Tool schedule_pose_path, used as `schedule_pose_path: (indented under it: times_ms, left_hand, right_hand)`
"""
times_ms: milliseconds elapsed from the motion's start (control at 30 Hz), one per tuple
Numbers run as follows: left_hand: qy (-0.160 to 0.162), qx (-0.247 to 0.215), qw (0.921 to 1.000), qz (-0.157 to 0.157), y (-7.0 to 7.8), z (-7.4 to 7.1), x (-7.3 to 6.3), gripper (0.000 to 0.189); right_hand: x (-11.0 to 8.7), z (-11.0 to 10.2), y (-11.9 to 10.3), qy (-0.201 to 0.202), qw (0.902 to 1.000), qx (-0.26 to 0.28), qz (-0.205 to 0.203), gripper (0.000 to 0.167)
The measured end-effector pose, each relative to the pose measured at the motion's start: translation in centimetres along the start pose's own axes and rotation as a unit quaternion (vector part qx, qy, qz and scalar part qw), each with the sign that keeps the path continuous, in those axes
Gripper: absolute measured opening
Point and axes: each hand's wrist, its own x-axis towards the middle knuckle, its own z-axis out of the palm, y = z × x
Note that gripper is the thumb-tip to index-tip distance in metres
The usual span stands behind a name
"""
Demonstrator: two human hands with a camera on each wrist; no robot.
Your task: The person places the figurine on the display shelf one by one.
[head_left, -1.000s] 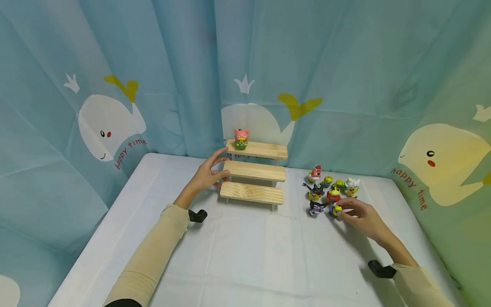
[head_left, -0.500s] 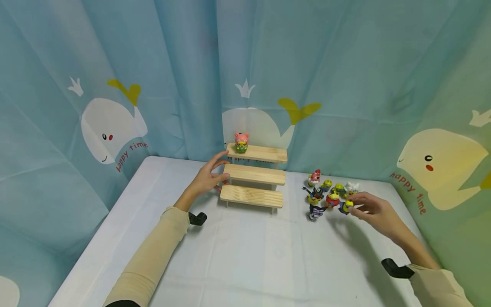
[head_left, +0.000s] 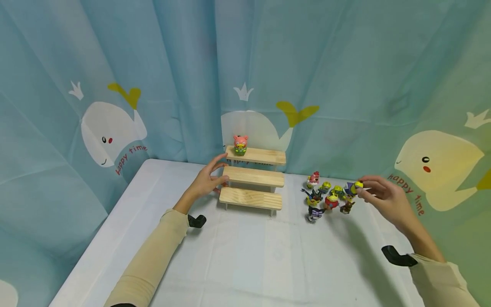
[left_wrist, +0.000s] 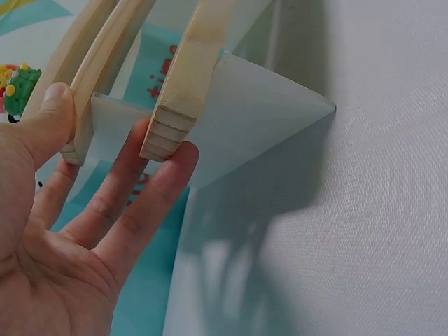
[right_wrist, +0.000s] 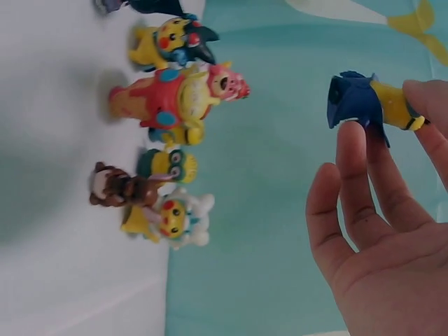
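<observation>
My left hand (head_left: 205, 181) holds the left ends of a three-tier wooden display shelf (head_left: 251, 198). In the left wrist view its thumb lies against one board (left_wrist: 112, 63) and its fingertips touch the board ends. A pink-hooded figurine (head_left: 240, 146) stands at the left of the top tier. On the right, my right hand (head_left: 387, 202) pinches a yellow and blue figurine (right_wrist: 392, 105) between thumb and fingers, raised off the table. Just left of that hand stand the other figurines, among them a red one (head_left: 331, 202) and a brown one (right_wrist: 122, 185).
A pink figurine (head_left: 313, 179), a black-eared yellow one (head_left: 314, 197) and a dark purple one (head_left: 315, 214) stand close together at the group's left. Behind the white table (head_left: 245, 256) hangs a blue-green curtain (head_left: 345, 64) with whale prints.
My right hand has lifted the yellow and blue figurine from the group's front and carried it back and right. The brown figurine now shows. My left hand keeps its place on the shelf.
</observation>
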Motion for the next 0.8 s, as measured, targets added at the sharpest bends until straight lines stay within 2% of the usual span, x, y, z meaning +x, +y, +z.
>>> schedule_pose_path:
  times_ms: [333,567,800]
  left_hand:
    - [0.003,-0.002,1.0000,-0.005,-0.1,0.0,0.0,0.075]
    - [0.004,0.002,1.0000,0.004,-0.2,0.1,0.0,0.076]
    - [0.005,0.007,1.0000,0.001,-0.3,0.0,0.1,0.075]
  right_hand:
    - [0.7,0.7,-0.8,0.034,0.9992,0.021,0.006,0.032]
    - [1.4,1.2,-0.7,0.033,0.9993,0.017,-0.005,0.032]
    - [2.6,1.8,-1.5,0.020,0.9998,0.006,0.006,0.034]
